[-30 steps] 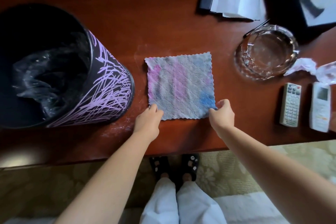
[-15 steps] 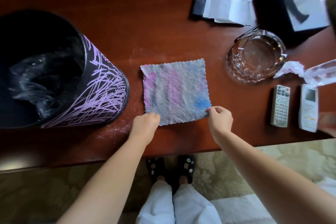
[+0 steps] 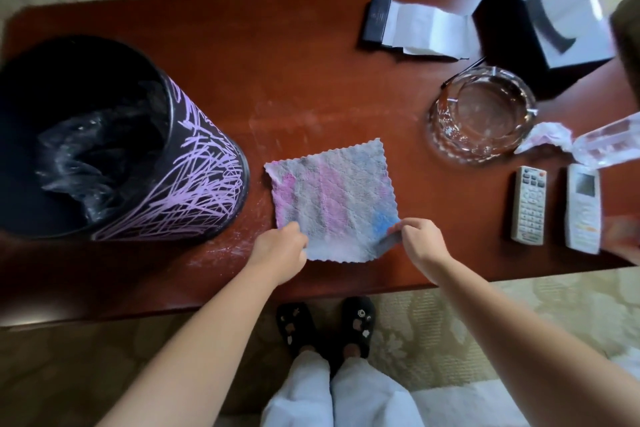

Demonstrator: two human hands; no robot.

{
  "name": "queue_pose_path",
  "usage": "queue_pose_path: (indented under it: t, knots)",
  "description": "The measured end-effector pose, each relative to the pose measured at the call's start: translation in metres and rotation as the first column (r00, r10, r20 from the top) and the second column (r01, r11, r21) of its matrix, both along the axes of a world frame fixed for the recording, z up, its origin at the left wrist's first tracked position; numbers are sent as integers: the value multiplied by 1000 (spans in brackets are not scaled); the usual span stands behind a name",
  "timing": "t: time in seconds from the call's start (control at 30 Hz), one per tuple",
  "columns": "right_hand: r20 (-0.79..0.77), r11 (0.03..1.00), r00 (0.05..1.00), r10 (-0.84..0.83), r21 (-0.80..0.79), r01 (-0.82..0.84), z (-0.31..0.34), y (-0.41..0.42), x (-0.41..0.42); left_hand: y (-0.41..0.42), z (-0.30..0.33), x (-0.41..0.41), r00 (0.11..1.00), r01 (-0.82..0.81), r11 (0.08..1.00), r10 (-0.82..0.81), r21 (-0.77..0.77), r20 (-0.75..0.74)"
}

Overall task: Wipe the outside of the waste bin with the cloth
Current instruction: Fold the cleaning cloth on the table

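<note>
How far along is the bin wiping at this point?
Done: nothing visible; no wiping shows on the waste bin, which stands apart from the cloth. In hand: the left hand and right hand pinch the cloth's near corners on the table. Left: all the wiping.

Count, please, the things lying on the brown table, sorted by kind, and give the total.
Waste bin: 1
Cloth: 1
Remote controls: 2
Glass ashtray: 1
Tissue box: 1
Notepad: 1
Pen: 1
Plastic bottle: 1
Crumpled wrapper: 1
Total: 10
</note>
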State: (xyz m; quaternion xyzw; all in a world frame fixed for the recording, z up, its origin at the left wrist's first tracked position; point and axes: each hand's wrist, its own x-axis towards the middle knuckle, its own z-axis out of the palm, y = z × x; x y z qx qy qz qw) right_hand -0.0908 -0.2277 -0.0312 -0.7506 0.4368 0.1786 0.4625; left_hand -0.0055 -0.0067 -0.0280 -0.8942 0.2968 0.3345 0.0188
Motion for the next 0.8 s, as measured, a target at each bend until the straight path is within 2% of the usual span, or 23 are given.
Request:
queue_pose_path:
  t: [0.1,0.17,0.27,0.47,0.6,0.67,0.8]
  knots:
    - [154,998,986,-57,-3,58,-2,3,14,2,-1,9,984,-158,978,167,-136,56]
    - [227,999,974,-9,-37,18,-5,6,22,-1,-2,14,970,-199,955,224,-220,94]
    - [272,990,960,69,-140,-31,-14,9,33,-9,-8,19,968,-173,938,218,-299,126]
    - [374,949,924,75,-312,49,-48,10,56,-24,-34,33,961,-78,959,144,-271,236]
    - [424,901,904,62,-413,132,-69,14,62,-29,-50,40,914,-30,928,176,-372,367]
    - [466,881,883,64,-442,169,-74,18,62,-27,-56,39,884,-10,889,222,-458,411]
    - [553,875,832,56,-429,226,-70,22,52,-19,-56,30,829,26,866,260,-500,494]
